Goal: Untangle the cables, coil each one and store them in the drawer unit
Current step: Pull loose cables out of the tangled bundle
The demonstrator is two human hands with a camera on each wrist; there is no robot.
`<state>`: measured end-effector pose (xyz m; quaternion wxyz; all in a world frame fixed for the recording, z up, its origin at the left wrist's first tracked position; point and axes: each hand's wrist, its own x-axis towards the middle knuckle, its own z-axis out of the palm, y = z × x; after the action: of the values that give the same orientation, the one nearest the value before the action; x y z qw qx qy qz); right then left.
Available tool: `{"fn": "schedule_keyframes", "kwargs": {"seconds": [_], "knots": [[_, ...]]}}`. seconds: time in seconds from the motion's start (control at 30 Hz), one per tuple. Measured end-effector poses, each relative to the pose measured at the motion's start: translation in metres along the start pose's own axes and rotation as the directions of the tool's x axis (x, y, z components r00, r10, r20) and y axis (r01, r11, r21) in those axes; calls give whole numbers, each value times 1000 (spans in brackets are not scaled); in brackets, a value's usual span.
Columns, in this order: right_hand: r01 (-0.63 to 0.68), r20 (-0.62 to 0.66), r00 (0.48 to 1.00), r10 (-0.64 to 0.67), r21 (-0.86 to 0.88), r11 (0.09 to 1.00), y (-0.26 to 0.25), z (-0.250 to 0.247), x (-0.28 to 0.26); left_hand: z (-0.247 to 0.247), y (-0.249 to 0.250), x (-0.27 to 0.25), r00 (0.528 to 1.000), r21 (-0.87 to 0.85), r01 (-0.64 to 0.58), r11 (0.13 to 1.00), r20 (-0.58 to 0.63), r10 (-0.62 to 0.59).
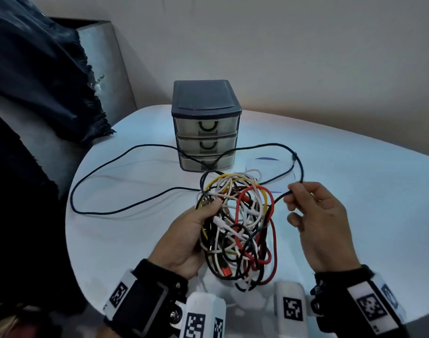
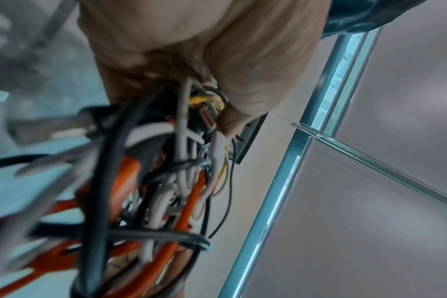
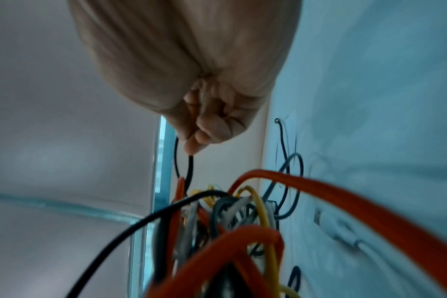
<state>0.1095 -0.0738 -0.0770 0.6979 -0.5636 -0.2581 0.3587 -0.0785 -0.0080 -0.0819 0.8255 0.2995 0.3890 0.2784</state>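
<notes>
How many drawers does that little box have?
3, stacked in the drawer unit at the table's far side: top drawer, middle drawer, bottom drawer. All are shut. A black cable crosses the bottom one.

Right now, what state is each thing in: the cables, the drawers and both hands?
Cable bundle: still tangled, lifted, gripped by the left hand.
Black cable: partly pulled free, looped loose on the table, pinched by the right hand.
Drawer unit: upright, all three drawers closed.
</notes>
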Motion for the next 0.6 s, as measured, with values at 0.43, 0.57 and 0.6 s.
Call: {"fn": "schedule_keyframes", "kwargs": {"seconds": [0.43, 0.57, 0.6], "knots": [[-82, 114, 989, 92, -87, 993, 9, 4, -3, -3, -2, 0, 1000, -69, 21, 997, 14, -20], [-77, 131, 987, 98, -154, 985, 8, 2, -2, 0, -3, -1, 999, -93, 22, 995, 38, -18], [-63, 113, 990, 83, -177, 982, 8, 3, -3, 1, -3, -1, 999, -101, 10, 995, 36, -6]]}}
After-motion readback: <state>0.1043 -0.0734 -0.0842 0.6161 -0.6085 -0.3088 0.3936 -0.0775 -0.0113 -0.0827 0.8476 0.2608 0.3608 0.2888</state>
